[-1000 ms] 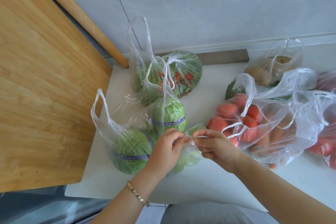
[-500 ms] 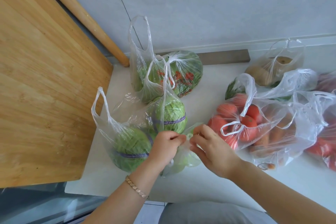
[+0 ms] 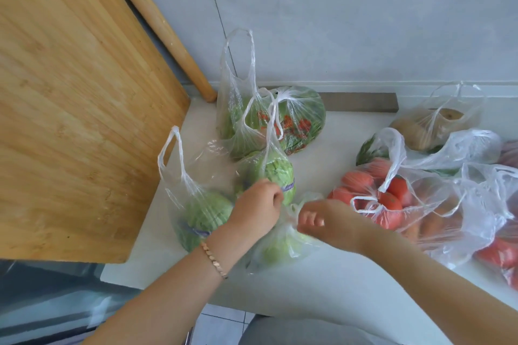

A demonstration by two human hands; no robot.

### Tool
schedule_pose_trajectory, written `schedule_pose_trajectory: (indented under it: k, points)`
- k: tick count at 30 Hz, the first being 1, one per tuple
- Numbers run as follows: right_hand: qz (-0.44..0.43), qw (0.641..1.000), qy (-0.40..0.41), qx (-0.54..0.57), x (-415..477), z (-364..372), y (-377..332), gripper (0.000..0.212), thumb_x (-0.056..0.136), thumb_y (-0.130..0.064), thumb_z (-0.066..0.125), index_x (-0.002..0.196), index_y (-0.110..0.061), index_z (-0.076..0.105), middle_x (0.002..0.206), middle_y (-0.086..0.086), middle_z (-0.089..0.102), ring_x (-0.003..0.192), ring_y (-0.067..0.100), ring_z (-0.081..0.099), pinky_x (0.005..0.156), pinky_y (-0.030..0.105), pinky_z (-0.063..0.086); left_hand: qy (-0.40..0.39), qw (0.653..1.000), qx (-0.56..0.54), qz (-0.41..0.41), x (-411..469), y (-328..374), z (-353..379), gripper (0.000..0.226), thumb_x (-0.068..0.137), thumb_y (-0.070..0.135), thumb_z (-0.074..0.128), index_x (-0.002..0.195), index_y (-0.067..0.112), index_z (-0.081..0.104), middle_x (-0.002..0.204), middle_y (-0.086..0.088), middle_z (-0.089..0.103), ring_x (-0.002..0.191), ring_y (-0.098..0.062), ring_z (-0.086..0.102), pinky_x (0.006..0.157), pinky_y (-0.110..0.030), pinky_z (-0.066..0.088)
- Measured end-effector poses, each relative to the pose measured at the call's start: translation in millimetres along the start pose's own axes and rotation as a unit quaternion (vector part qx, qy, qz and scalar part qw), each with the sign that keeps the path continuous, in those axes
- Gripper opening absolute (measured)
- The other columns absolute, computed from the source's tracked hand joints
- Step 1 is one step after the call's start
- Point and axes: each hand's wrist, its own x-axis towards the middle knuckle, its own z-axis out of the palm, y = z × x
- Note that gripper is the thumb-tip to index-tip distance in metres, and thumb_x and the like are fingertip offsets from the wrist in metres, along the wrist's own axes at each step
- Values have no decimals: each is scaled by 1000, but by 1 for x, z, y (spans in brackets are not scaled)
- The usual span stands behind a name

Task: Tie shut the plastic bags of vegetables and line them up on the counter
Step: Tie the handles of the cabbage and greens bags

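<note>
Left hand (image 3: 256, 210) and right hand (image 3: 322, 221): fingers curled, gripping the neck of a small bag (image 3: 280, 249) holding a pale green vegetable, near the counter (image 3: 322, 283) front edge. From it: cabbage bag (image 3: 201, 213), handles loose, 10 o'clock; second cabbage bag (image 3: 274, 173), 12 o'clock; tomato bag (image 3: 392, 204), knotted, 3 o'clock; potato bag (image 3: 431, 126), 2 o'clock.

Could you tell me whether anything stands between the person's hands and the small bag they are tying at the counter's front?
Nothing visible does. The left hand and right hand both grip the top of the small bag; the cabbage bag and tomato bag sit beside it, not between.
</note>
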Motion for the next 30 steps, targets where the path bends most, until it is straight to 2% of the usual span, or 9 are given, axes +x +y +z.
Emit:
schedule_pose_trajectory:
  k: [3, 6, 9, 11, 13, 16, 22, 27, 30]
  points:
    - [34, 988, 138, 65, 26, -28, -20, 23, 82, -42, 59, 99, -26, 58, 79, -17, 57, 68, -3, 52, 65, 19, 40, 242, 963, 83, 90, 0, -5, -38, 21, 83, 8, 59, 104, 9, 62, 106, -7, 60, 94, -24, 57, 87, -31, 44]
    - [72, 974, 192, 91, 65, -41, -44, 68, 78, -52, 60, 131, -16, 39, 118, 1, 48, 96, 11, 52, 88, 26, 41, 403, 908, 108, -41, -2, -27, -59, 53, 77, 17, 67, 124, 6, 47, 131, -17, 45, 116, -39, 44, 97, -49, 38]
    - [123, 978, 133, 99, 99, -34, -69, 69, 81, -49, 58, 135, -16, 33, 137, 12, 29, 126, 29, 36, 105, 43, 36, 323, 911, -7, -256, -8, -54, -63, 69, 76, 38, 68, 128, 6, 36, 148, -20, 15, 134, -40, 18, 109, -53, 19]
    - [101, 974, 148, 139, 109, -26, -81, 24, 88, -36, 51, 97, -15, 55, 126, 12, 37, 122, 30, 38, 101, 40, 37, 255, 914, -45, -314, -12, -70, -62, 46, 80, 39, 63, 112, 9, 50, 146, -24, 18, 137, -36, 14, 111, -53, 21]
    - [42, 969, 184, 161, 105, -21, -87, 36, 92, -28, 44, 58, -17, 43, 109, 9, 44, 115, 26, 40, 97, 32, 33, 230, 927, -100, -278, -14, -80, -63, 22, 86, 30, 55, 76, 10, 58, 124, -32, 43, 117, -41, 43, 92, -51, 42]
    - [-35, 961, 204, 181, 85, -24, -91, 43, 94, -26, 42, 57, -9, 54, 109, -3, 45, 114, 12, 41, 94, 18, 27, 234, 909, -279, -203, -15, -81, -71, 37, 93, 25, 45, 57, 18, 50, 71, -7, 50, 57, -14, 51, 49, -27, 38]
    - [-101, 932, 156, 311, 52, -49, -87, 32, 95, -17, 43, 84, -1, 68, 108, 6, 66, 103, 7, 58, 88, 10, 39, 208, 810, -537, -111, -2, -70, -96, 38, 98, 14, 36, 61, 12, 41, 45, 9, 50, 45, -6, 48, 65, -24, 53]
    - [-159, 936, 133, 285, 39, -36, -91, 38, 94, -24, 38, 67, -4, 56, 68, 6, 56, 68, 9, 54, 72, 21, 44, 221, 805, -540, -108, 0, -59, -104, 29, 97, 13, 39, 73, 13, 55, 64, 5, 53, 43, -2, 42, 61, -22, 47]
    - [-131, 917, 144, 348, 43, -30, -88, 32, 96, -20, 32, 68, -15, 47, 63, 2, 45, 61, 13, 43, 67, 23, 40, 219, 855, -465, -66, -7, -51, -91, 21, 95, 15, 45, 87, 26, 62, 82, 7, 57, 56, -2, 55, 75, -30, 51]
